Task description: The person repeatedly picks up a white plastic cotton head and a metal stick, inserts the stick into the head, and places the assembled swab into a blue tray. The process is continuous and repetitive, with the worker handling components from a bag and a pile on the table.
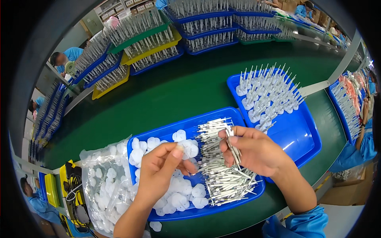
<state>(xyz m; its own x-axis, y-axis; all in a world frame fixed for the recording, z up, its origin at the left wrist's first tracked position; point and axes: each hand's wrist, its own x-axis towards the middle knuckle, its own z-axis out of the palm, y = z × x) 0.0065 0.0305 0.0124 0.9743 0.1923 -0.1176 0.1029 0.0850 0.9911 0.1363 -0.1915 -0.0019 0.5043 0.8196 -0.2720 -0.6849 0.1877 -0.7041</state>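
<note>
Between the thumb and fingers of my left hand (156, 170) is a white petal-shaped piece (188, 149), thin and scalloped. My right hand (260, 151) is closed around a few thin white sticks (235, 150) with metallic ends. Both hands are over a blue tray (166, 129). Its left part holds loose white petal-shaped pieces (180, 194), partly hidden by my left hand. On its right side lies a thick pile of thin white sticks (226, 188), below and beside my right hand.
Behind my right hand, another blue tray (305, 146) holds rows of upright sticks on white petal bases (270, 95). A clear plastic bag (103, 190) of white pieces lies left. Stacked trays (158, 59) line the far edge of the green table (190, 79). Several people sit at surrounding tables.
</note>
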